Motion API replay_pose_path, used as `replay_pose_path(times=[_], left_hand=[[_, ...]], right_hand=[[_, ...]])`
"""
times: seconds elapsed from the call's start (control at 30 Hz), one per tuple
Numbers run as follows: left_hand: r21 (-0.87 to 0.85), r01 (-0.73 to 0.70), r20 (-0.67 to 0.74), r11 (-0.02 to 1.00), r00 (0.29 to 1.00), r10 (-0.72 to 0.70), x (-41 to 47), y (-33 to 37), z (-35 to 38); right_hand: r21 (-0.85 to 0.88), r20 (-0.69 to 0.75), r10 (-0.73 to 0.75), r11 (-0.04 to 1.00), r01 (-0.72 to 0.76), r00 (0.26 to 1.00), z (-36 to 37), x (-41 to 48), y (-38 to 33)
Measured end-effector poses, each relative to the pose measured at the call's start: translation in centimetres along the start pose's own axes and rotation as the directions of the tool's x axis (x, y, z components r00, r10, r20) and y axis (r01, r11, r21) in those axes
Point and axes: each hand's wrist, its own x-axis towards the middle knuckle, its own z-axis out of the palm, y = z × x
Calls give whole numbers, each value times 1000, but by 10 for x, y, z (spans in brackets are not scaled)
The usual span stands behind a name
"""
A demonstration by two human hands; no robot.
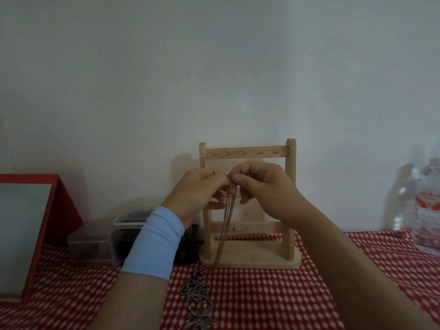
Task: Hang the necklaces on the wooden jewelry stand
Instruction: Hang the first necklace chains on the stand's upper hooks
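Pinched at its top end between left hand (pixel 202 189) and right hand (pixel 264 189), centre frame: a thin silver chain necklace (pixel 229 210), dangling just before the pale wooden jewelry stand (pixel 291 186). Nothing yet on the small metal hooks (pixel 246 152) along its top bar. Left to hang, seemingly: this chain and the tangled heap of silver necklaces (pixel 198 298), low centre on the red-and-white checked surface (pixel 285 294).

Looks like a room at home: plain white painted wall (pixel 214 67) behind the fingers (pixel 238 179), red tablecloth with white dots (pixel 262 294) spread below them, red-framed standing mirror (pixel 23 229) well to their left, clear plastic water bottles (pixel 426 210) well to their right, clear lidded plastic storage box (pixel 123 234) down-left.
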Motion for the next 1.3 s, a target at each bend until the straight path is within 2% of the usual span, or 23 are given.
replay_pose_path(times=[0.1,0.27,0.37,0.53,0.73,0.77,0.83,0.9,1.0,1.1,1.3], left_hand=[[-24,-12,0,1000,1000,12,-2,2,1],[30,-58,28,998,998,57,-3,3,-5],[30,-65,76,997,995,63,-6,2,-11],[150,-149,41,977,989,144,-4,4,-10],[214,-252,17,944,967,254,2,0,-4],[210,-272,23,939,962,273,2,0,-4],[194,-308,50,931,951,304,2,-1,-4],[163,-313,81,936,949,304,2,-2,-6],[87,-258,84,962,964,251,1,-3,-4],[22,-174,104,985,980,171,0,-5,-4],[8,-170,94,985,981,168,1,-7,-13]], right_hand=[[34,23,36,999,-37,999,-5,-2,-2],[-185,25,-28,982,32,999,-11,-3,-8],[-206,42,-50,977,57,998,-13,-4,-9],[-233,24,-62,970,66,998,-7,-3,-3],[-466,92,-57,880,93,994,-1,-2,-2],[-433,109,-30,898,75,994,-1,-3,-3],[-252,153,46,968,-6,987,1,-5,-5],[-137,183,118,986,-93,976,4,-6,-7],[-122,174,133,986,-112,976,9,-7,-6],[-170,105,42,985,-24,994,10,-6,-6],[-136,73,10,991,0,997,6,-1,-6]])
